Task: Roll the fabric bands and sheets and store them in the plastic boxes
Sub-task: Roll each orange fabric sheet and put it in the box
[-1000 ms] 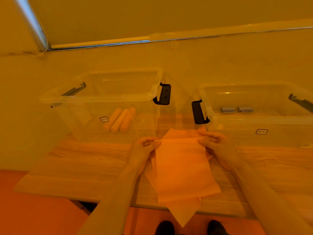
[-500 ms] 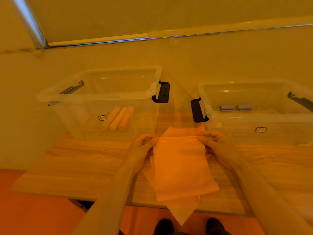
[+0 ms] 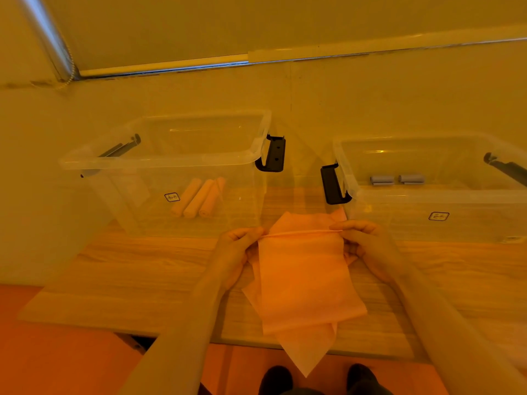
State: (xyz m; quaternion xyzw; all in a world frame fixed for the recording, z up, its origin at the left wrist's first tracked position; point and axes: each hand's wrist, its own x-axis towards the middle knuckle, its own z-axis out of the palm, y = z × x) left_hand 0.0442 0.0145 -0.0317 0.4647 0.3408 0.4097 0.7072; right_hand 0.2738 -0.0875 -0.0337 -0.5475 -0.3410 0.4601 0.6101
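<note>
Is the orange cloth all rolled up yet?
No. The orange cloth is mostly spread flat; only its far edge is turned over, pinched by the left hand and right hand.

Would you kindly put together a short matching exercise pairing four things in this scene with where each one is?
Things:
1. three orange rolls
2. two grey rolls
3. orange fabric sheet
4. black latch handle

Places:
A. on the right end of the left plastic box
B. inside the right plastic box
C. on the floor of the left plastic box
D. on the wooden table, far edge pinched by the left hand and right hand

Pairs: 1-C, 2-B, 3-D, 4-A
</note>
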